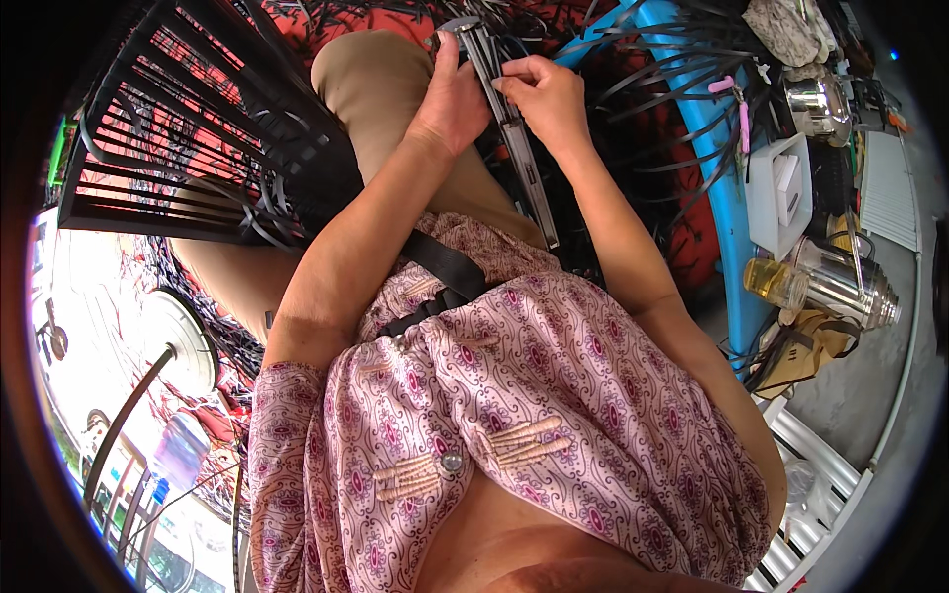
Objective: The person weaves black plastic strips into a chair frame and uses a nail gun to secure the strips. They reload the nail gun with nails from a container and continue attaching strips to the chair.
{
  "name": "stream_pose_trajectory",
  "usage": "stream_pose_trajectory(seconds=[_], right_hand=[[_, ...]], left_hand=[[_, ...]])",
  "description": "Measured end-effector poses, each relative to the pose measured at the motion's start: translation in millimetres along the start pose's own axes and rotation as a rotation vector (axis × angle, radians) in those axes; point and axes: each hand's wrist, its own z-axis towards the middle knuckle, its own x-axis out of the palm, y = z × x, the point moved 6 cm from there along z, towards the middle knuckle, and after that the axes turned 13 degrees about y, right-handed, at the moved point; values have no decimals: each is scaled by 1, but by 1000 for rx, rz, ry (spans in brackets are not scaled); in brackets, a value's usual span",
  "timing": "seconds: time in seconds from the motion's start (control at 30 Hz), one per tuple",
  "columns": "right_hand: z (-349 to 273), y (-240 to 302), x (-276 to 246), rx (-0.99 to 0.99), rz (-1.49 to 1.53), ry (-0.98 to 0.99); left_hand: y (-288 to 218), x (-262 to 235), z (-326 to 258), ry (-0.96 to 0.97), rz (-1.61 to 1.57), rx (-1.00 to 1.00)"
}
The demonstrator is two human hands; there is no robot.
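A long, narrow dark metal bar (529, 188) slants from the top middle down toward my lap. My left hand (455, 99) is closed round its upper part, thumb pointing up along the side and the other fingers mostly hidden. At the bar's right side, my right hand (547, 104) pinches with thumb and forefinger. What lies between those fingertips is too small to make out. Left of my knee stands a black frame (99, 210) strung with rows of flat black strips (163, 148), some with loose curling ends.
Loose black strips (682, 89) hang over a blue plastic edge (727, 198) on the right. Beyond it are a white box (766, 203), a steel flask (840, 282), a jar of yellow liquid (774, 285) and a tan bag (806, 351). A white reel (183, 346) lies at the left.
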Motion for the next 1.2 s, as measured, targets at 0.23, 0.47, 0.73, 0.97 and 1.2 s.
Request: stream_pose_trajectory(seconds=[0.23,0.47,0.73,0.97,1.2], right_hand=[[-19,-2,10,-110,-188,-78],[-21,-20,9,0,-6,2],[-35,-32,-9,59,414,-59],[-70,-46,-124,-32,329,-437],[-175,-55,-380,-20,-504,-1254]], left_hand=[[4,-11,2,-70,-88,-1],[5,-11,2,-61,-59,-9],[5,-6,-3,-132,-139,-5],[10,-36,-5,-112,-125,-28],[12,-34,5,-121,-199,-102]])
